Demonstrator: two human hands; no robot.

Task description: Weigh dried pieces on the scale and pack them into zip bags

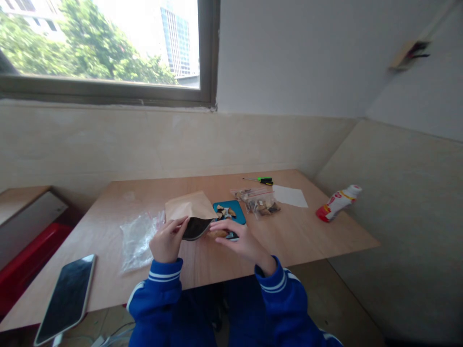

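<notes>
A: Status on hands?
B: Left hand [167,239] gripping open mouth of kraft pouch [190,208], near centre of table [311,231]. Right hand [237,239] pinching a brown piece [218,233] right at pouch mouth.
A: Surroundings?
B: Blue tray [235,210] with more pieces just behind right hand. Filled zip bags [258,201] farther right, empty clear bag [136,238] left, tablet [67,299] near-left edge.

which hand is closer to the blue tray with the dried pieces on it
Right. The right hand lies at the near edge of the blue tray, overlapping it. The left hand sits farther left, holding the brown paper pouch open.
</notes>
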